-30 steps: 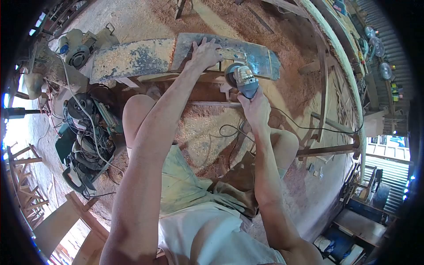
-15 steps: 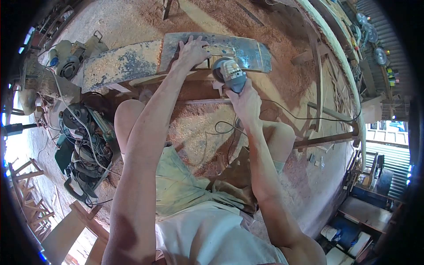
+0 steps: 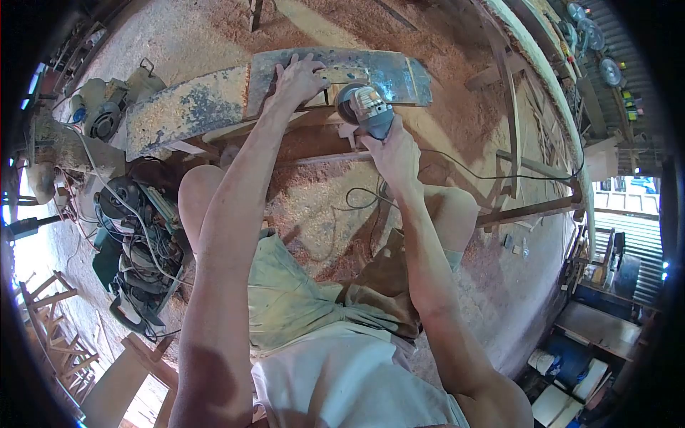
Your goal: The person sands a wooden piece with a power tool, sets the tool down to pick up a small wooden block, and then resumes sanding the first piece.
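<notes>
My right hand is wrapped round the grey body of an angle grinder. The grinder's dark disc sits at the near edge of a dark, worn bench top, close to a light wooden piece. Flat on the bench top lies my left hand, fingers spread, its thumb side beside the wooden piece. Whether it presses on that piece is hard to make out. A black cord trails off to the right from near my right hand.
Left of my knee lies a heap of power tools and cables. Behind it stands a dusty machine with a motor. Wood shavings cover the floor between my legs. A wooden frame stands at right.
The view has shifted slightly, so the bench top, both hands and the grinder appear a little higher and further left. Both hands keep about the same positions on the bench and the grinder.
</notes>
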`<state>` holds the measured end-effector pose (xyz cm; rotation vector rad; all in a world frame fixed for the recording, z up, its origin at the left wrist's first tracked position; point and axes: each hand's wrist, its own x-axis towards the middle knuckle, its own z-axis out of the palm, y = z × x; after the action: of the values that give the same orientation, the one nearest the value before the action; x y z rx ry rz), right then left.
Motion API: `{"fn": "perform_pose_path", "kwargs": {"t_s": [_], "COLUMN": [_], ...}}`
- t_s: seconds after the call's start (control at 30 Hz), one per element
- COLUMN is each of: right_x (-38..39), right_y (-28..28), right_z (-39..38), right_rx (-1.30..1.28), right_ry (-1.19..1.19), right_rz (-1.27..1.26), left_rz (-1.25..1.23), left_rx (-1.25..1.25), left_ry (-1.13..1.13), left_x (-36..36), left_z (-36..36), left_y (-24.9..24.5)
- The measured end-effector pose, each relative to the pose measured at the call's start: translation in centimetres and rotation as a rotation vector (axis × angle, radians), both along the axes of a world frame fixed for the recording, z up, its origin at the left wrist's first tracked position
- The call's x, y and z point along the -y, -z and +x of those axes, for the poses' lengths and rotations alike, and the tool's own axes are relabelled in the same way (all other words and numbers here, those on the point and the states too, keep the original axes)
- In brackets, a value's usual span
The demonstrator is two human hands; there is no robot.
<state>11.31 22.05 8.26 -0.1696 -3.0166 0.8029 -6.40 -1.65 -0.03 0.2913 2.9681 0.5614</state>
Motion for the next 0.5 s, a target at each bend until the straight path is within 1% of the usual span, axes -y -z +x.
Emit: {"fn": "perform_pose_path", "kwargs": {"t_s": [0.1, 0.2, 0.3, 0.4, 0.5], "right_x": [-0.9, -2.0, -2.2, -0.8, 0.5], "right_y": [-0.1, 0.6, 0.6, 0.7, 1.1], "right_z": [-0.2, -0.4, -0.1, 0.7, 1.2], "right_rx": [0.039, -0.001, 0.001, 0.013, -0.025], "right_ry": [0.035, 0.113, 0.141, 0.061, -0.071], "right_rz": [-0.008, -0.006, -0.024, -0.022, -0.087], "left_rz": [0.013, 0.033, 0.04, 0.029, 0.037], "left_rx": [0.008, 0.023, 0.039, 0.035, 0.033], "left_ry": [-0.004, -0.01, -0.001, 0.002, 0.0], "left_x": [0.1, 0.2, 0.3, 0.1, 0.1], "left_z": [-0.4, -0.4, -0.3, -0.4, -0.4], "left_y": [0.3, 0.3, -0.2, -0.2, -0.1]}}
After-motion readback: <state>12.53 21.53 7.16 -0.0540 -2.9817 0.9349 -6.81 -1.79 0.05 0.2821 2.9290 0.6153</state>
